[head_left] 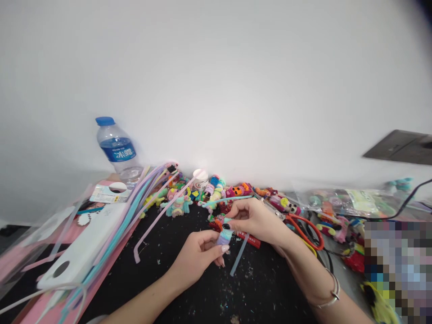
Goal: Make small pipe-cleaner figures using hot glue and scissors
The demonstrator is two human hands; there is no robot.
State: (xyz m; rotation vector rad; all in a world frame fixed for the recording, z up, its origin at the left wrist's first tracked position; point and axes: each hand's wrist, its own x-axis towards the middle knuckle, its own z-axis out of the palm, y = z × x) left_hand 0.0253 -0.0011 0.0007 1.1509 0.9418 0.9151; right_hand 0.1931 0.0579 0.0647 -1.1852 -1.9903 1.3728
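Observation:
In the middle of the head view, a small pipe-cleaner figure (pixel 224 238), banded in lilac, blue and mint, is held between both hands. My left hand (pixel 195 256) grips its lower part with thumb and fingers. My right hand (pixel 258 220) pinches the top, by the mint part with a dark spot. A loose light-blue pipe cleaner (pixel 229 199) sticks out leftward by my right fingers; where its end goes is hidden. Just below lies a translucent glue stick (pixel 240 254), beside a red tube-like item (pixel 251 239) partly covered by my right hand.
Pipe cleaners (pixel 126 220) lie bundled at the left, near a white board (pixel 84 245) and a water bottle (pixel 116 150). Several finished figures (pixel 177 202) line the wall with a paper cup (pixel 200 179). Orange-handled scissors (pixel 305 229), a plastic bag (pixel 357 202) and cables are at the right.

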